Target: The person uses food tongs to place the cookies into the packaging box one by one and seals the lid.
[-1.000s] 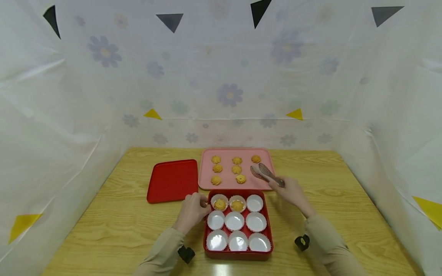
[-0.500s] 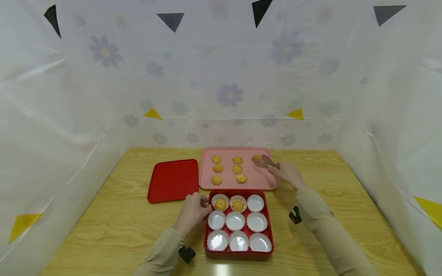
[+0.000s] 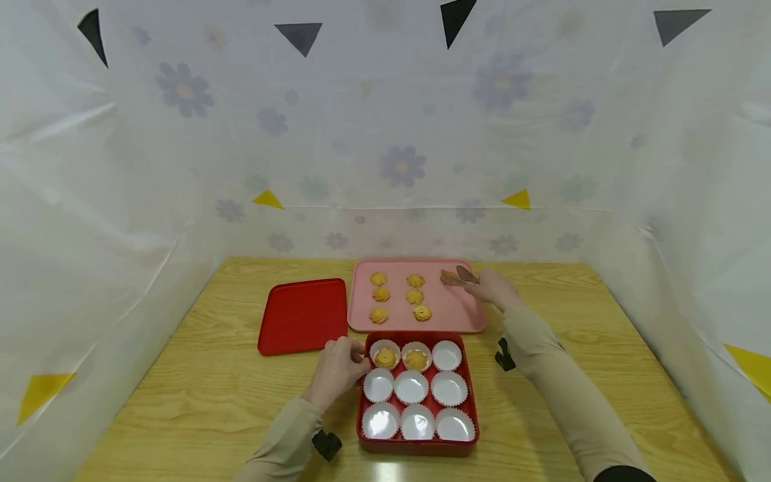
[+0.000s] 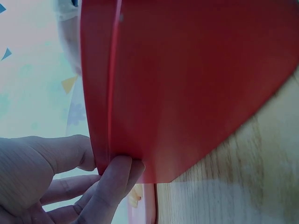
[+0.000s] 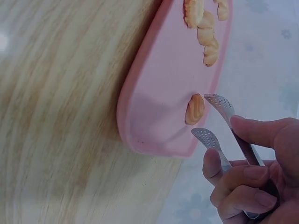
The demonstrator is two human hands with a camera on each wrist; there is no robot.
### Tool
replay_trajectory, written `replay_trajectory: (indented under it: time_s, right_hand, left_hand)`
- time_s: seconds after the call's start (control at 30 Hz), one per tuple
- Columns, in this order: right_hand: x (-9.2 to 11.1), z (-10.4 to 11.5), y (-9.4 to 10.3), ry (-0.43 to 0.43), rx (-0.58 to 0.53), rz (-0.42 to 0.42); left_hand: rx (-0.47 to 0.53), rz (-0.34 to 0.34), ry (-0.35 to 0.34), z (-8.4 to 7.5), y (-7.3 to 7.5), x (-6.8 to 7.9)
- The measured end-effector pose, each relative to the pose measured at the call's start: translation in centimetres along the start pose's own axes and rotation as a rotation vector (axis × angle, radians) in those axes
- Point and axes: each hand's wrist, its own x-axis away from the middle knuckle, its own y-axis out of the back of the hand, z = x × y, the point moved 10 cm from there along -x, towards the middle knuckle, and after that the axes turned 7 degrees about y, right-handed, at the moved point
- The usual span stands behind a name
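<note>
Left hand (image 3: 335, 372): grip pinched left side of red box (image 3: 415, 448). Right hand (image 5: 254, 175): grip held metal tongs (image 5: 241, 140); these stood parted near far-right cookie (image 5: 195, 109) on pink tray (image 3: 450, 316).

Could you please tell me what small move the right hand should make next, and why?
Probably ease the metal tongs gently closed on the lone piped cookie: the right hand holds them with parted tips beside it, while the left hand grips the red box, whose far-right paper cup is empty.
</note>
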Motion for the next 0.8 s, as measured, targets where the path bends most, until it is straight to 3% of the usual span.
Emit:
replay_trajectory:
  time_s: [0.3, 0.8]
  right_hand:
    - [-1.2, 0.1, 0.1, -0.038, 0.042, 0.019]
    - [-1.3, 0.5, -0.2, -0.102, 0.111, 0.036]
  left_hand:
    - [-0.004, -0.008, -0.002, -0.1, 0.0, 0.0]
    - [-0.019, -0.050, -0.030, -0.1, 0.2, -0.1]
